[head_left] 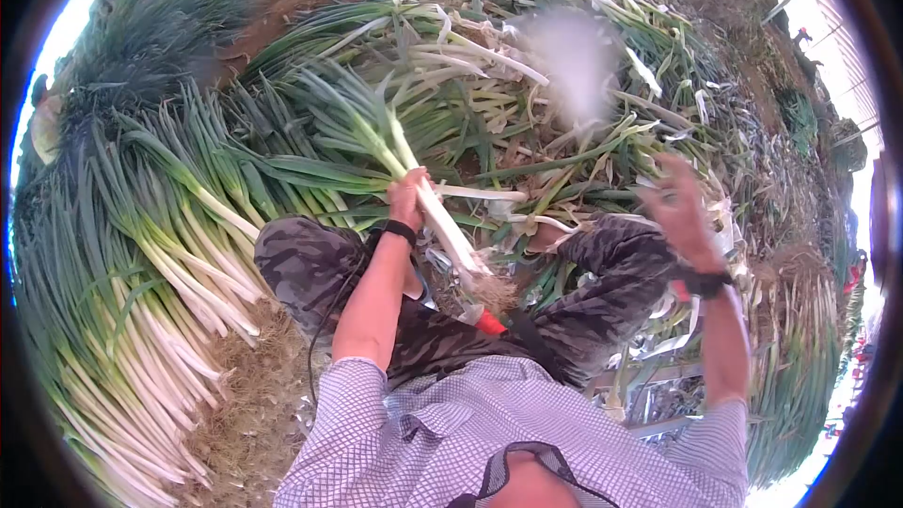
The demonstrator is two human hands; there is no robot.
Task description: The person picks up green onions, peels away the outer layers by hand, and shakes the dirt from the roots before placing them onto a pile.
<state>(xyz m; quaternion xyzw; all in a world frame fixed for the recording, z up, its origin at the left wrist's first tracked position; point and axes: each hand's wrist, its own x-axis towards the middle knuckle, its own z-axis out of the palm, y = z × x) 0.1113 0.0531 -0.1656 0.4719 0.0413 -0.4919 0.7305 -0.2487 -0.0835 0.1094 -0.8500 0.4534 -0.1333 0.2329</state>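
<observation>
My left hand is wrapped around the white stalks of a few leeks. Their green leaves fan out toward the upper left, and the shaggy roots hang down between my knees. Off to the right, my right hand is raised with its fingers apart and slightly blurred; nothing shows in it. Beneath that hand lie stripped leaves and peelings. A small red object sits just below the roots, and I cannot make out what it is.
A long row of leeks lies at my left, roots toward me. More leeks are stacked at the far right. Loose leaves cover the ground ahead. A metal frame is beside my right leg. A pale blur hides part of the view.
</observation>
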